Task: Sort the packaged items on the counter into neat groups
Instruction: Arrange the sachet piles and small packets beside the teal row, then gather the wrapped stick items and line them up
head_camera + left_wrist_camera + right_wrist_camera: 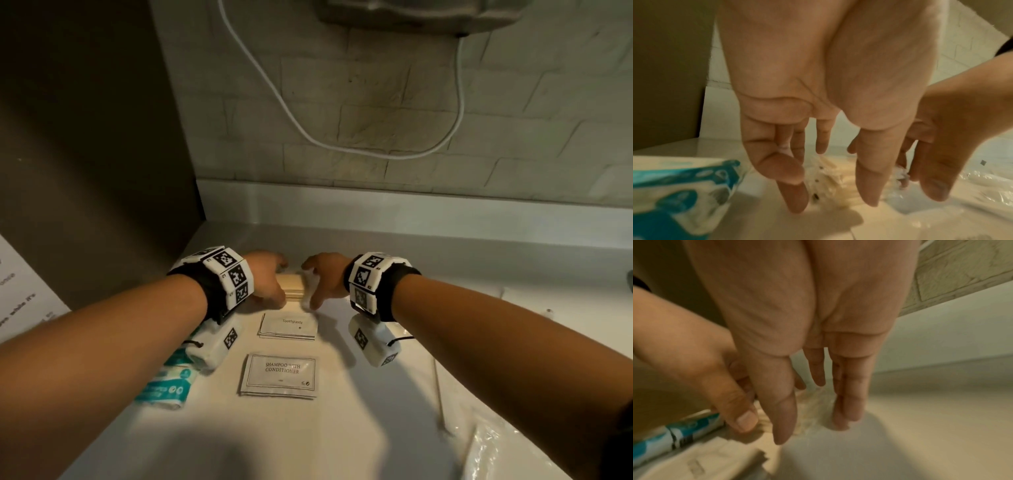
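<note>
A small bundle of pale cream sticks in clear wrap [292,287] lies on the white counter [376,394] near the back. My left hand [271,284] stands against its left end and my right hand [320,286] against its right end. Both point straight fingers down onto the counter, and neither curls round the bundle. In the left wrist view the bundle [828,177] shows between thumb and fingers. Nearer me lie a stack of toothpaste sachets [287,327] and a stack of shampoo-with-conditioner sachets [279,375]. Teal-and-white tissue packs [168,380] sit under my left forearm.
A brown side panel [96,171] walls off the left. The tiled back wall [445,120] carries a looping white cable [376,150]. Crumpled clear plastic [507,448] and a thin stick [440,394] lie at the front right of the counter.
</note>
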A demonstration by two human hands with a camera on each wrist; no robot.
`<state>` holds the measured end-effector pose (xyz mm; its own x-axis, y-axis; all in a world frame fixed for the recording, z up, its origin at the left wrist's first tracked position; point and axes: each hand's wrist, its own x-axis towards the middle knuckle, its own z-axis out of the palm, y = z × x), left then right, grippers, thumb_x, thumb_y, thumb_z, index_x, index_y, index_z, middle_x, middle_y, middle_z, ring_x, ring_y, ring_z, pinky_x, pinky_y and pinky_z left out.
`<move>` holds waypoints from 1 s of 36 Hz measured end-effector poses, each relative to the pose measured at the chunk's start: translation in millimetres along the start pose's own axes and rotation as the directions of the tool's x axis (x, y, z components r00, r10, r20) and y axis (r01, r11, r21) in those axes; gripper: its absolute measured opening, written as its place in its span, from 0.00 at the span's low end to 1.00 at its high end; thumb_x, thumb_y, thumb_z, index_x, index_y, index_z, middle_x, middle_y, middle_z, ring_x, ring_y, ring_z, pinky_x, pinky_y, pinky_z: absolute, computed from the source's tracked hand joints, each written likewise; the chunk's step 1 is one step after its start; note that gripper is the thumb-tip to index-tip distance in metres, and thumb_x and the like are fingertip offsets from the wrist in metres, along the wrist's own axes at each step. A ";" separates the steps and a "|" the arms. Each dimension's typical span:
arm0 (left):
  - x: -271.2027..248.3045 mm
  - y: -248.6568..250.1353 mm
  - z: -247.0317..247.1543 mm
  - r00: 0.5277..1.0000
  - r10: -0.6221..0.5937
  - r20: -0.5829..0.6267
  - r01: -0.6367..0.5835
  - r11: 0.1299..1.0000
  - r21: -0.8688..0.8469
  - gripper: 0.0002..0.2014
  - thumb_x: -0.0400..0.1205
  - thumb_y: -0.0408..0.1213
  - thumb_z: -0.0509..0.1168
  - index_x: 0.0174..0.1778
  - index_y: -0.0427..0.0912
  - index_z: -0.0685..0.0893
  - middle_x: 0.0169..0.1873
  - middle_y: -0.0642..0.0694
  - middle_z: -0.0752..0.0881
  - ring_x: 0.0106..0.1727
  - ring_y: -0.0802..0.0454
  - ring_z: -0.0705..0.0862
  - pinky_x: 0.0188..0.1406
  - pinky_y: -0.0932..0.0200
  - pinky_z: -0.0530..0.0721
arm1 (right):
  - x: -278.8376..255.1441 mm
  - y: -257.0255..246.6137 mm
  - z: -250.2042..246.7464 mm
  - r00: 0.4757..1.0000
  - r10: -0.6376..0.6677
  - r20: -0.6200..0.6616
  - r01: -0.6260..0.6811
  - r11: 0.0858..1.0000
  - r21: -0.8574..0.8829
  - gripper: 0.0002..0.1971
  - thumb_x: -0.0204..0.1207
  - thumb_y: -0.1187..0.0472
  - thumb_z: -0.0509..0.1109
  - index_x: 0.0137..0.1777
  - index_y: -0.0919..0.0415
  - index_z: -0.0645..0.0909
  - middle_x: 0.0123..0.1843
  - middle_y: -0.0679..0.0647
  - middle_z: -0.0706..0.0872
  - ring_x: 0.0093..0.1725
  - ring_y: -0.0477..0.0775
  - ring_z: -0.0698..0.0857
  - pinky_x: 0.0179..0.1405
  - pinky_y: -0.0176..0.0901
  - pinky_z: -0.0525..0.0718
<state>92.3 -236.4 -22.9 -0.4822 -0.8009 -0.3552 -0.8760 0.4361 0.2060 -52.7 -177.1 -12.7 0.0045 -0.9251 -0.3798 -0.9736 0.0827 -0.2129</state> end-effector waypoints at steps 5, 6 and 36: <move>-15.4 8.1 -21.7 0.999 -0.012 -0.036 0.011 0.999 -0.033 0.47 0.68 0.47 0.79 0.81 0.43 0.64 0.69 0.38 0.80 0.63 0.42 0.83 0.60 0.52 0.84 | -48.7 33.4 -17.6 0.991 0.000 -0.134 0.010 0.997 0.078 0.39 0.71 0.50 0.77 0.81 0.56 0.65 0.76 0.56 0.76 0.74 0.59 0.76 0.71 0.47 0.72; -19.8 15.6 -25.3 0.997 0.004 -0.079 -0.006 1.000 -0.026 0.43 0.71 0.47 0.77 0.80 0.41 0.66 0.70 0.38 0.79 0.66 0.42 0.81 0.63 0.53 0.82 | -61.7 44.4 -20.9 0.990 0.024 -0.142 -0.011 0.995 0.095 0.37 0.72 0.49 0.76 0.79 0.56 0.67 0.75 0.55 0.77 0.72 0.58 0.77 0.70 0.47 0.73; -64.5 228.6 95.3 0.999 -0.009 0.045 0.014 0.993 -0.114 0.23 0.66 0.55 0.79 0.23 0.44 0.77 0.18 0.51 0.80 0.23 0.54 0.79 0.29 0.60 0.78 | -197.7 171.5 41.1 0.942 0.284 -0.180 -0.271 0.958 0.090 0.42 0.61 0.38 0.79 0.70 0.59 0.68 0.63 0.55 0.75 0.62 0.59 0.79 0.58 0.53 0.84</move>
<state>-77.8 -46.0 -39.8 -0.4741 -0.7855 -0.3978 -0.8759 0.3750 0.3036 -211.2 35.2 -11.2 -0.3131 -0.9147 -0.2557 -0.9136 0.3636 -0.1820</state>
